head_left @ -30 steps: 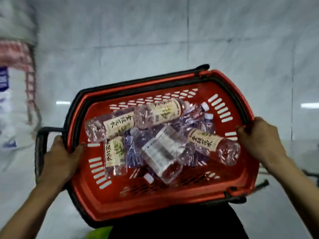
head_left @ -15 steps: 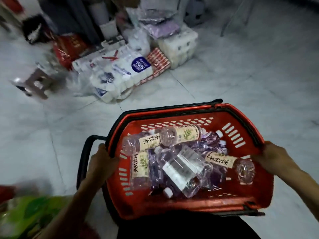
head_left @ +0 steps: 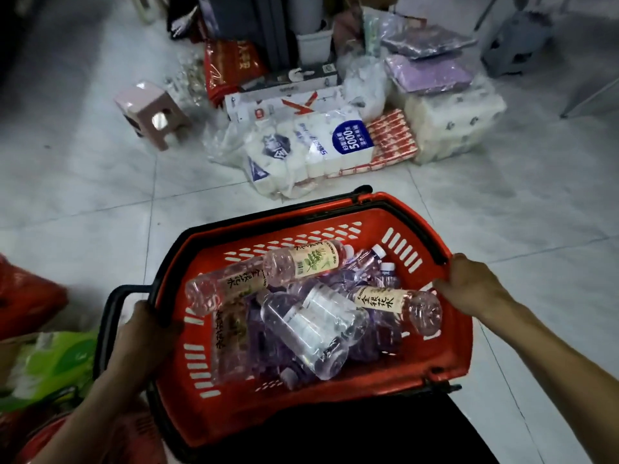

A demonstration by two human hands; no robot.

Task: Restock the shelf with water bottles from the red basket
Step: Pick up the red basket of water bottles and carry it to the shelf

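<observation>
I carry the red basket (head_left: 338, 401) in front of me, above a pale tiled floor. Inside lie several clear water bottles (head_left: 311, 324) piled on their sides, some with beige labels (head_left: 303, 261), some with white caps. My left hand (head_left: 145, 333) grips the basket's left rim beside its black handle (head_left: 112, 309). On the far right corner of the rim, my right hand (head_left: 469, 284) holds on with curled fingers. No shelf is in view.
Packs of toilet paper (head_left: 315, 147) and wrapped goods (head_left: 449, 112) lie stacked on the floor ahead. A small pink stool (head_left: 150, 112) stands to the left of them. Green (head_left: 50, 363) and red bags (head_left: 23, 296) crowd the lower left.
The view swung from a bare wall to the floor with stacked goods, which now lie closer and more central. Both hands kept their grip on the basket.
</observation>
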